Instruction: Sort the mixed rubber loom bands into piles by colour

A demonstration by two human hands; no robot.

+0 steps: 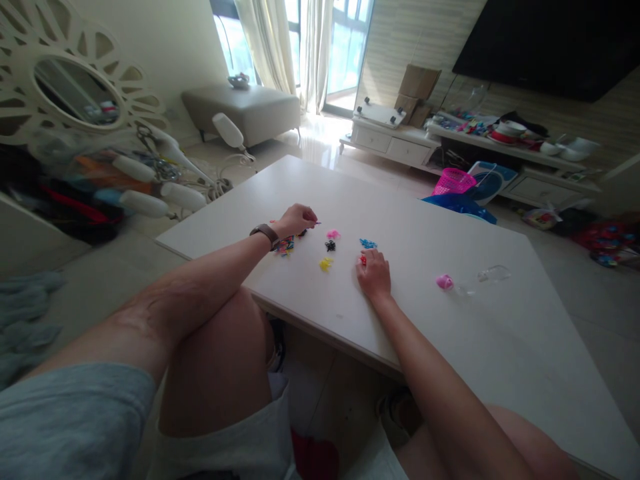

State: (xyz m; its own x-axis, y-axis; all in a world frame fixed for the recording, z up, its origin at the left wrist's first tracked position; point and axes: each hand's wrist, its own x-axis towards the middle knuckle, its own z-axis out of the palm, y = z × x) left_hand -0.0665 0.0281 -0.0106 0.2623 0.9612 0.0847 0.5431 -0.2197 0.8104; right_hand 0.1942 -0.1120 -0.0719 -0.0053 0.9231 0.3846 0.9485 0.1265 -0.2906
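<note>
My left hand, with a dark watch on its wrist, is closed in a pinch on a small purple piece. Beneath that wrist lies a heap of mixed-colour small pieces, partly covered by the hand. My right hand rests on the table with its fingers slightly bent over a pile of red pieces, which they partly hide. Separate little piles lie between and beyond the hands: pink pieces, black pieces, yellow pieces and blue pieces. Their exact kind is too small to tell.
The white table carries a pink egg-shaped object and a clear container on the right. A lamp with white shades stands past the left edge. Beyond the far side are a pink basket and a grey bench.
</note>
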